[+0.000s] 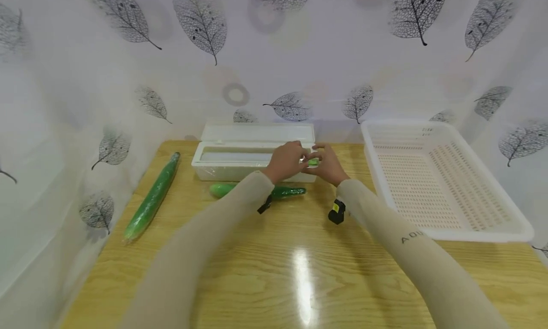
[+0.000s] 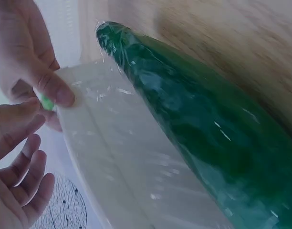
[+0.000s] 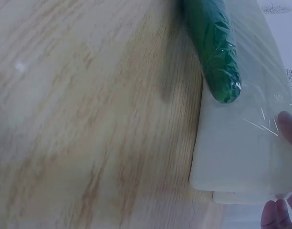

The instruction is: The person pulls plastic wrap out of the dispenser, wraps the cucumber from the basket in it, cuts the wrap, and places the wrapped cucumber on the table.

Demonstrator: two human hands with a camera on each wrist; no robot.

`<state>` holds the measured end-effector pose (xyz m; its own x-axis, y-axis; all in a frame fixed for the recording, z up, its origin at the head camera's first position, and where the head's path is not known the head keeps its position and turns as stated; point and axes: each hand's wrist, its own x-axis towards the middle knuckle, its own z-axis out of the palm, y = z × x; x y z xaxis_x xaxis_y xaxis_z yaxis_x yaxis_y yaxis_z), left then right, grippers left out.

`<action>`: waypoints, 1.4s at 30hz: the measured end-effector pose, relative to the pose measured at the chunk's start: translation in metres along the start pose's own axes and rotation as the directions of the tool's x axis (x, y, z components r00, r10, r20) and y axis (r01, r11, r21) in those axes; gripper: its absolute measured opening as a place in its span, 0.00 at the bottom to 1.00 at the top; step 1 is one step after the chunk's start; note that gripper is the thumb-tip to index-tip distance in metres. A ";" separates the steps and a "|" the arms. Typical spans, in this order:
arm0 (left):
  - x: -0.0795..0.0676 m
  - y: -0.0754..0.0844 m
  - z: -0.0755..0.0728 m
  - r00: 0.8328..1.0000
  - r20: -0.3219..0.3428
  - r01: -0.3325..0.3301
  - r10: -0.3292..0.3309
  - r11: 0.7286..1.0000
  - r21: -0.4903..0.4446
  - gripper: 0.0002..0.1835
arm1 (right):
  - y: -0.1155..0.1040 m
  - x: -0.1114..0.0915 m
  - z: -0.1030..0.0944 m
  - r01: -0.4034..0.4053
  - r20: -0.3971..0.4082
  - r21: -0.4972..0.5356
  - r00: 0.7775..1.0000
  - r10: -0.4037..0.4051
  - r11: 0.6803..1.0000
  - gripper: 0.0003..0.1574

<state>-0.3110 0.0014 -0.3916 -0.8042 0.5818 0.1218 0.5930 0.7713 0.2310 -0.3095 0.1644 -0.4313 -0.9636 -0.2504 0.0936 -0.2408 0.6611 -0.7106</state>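
Observation:
A long white cling film box [image 1: 227, 170] stands at the back of the table, its lid raised and a pale roll inside. Clear film hangs down its front over a cucumber [image 2: 203, 129]. My left hand [image 1: 284, 161] reaches over the box's right part, fingers loosely bent, the tips close to a small green piece [image 1: 314, 162]; whether they touch it is unclear. My right hand [image 1: 327, 166] grips the box's right end. Its thumb [image 2: 60, 90] lies on the front rim in the left wrist view, with the fingers behind.
Another film-wrapped cucumber [image 1: 151, 198] lies along the table's left edge. On the right stands a white plastic basket [image 1: 381, 176] with perforated sides. A leaf-patterned curtain [image 1: 291, 72] hangs right behind the wooden table [image 1: 265, 272].

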 end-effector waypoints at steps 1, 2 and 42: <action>0.003 0.002 0.001 1.000 0.004 -0.001 0.001 1.000 0.008 0.11 | 0.000 0.001 0.000 -0.012 0.009 0.017 1.000 0.012 1.000 0.22; 0.006 0.003 0.002 1.000 0.007 0.000 0.000 1.000 0.020 0.11 | -0.001 0.001 0.001 -0.020 0.017 0.032 1.000 0.020 0.999 0.23; -0.020 -0.050 -0.033 0.989 0.151 -0.063 0.008 0.928 0.366 0.05 | -0.003 -0.001 -0.001 -0.104 0.043 0.105 0.994 0.100 0.989 0.52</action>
<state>-0.3258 -0.0576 -0.3740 -0.7841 0.6201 -0.0235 0.6163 0.7737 -0.1468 -0.3080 0.1635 -0.4290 -0.9770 -0.2133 -0.0084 -0.1255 0.6056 -0.7859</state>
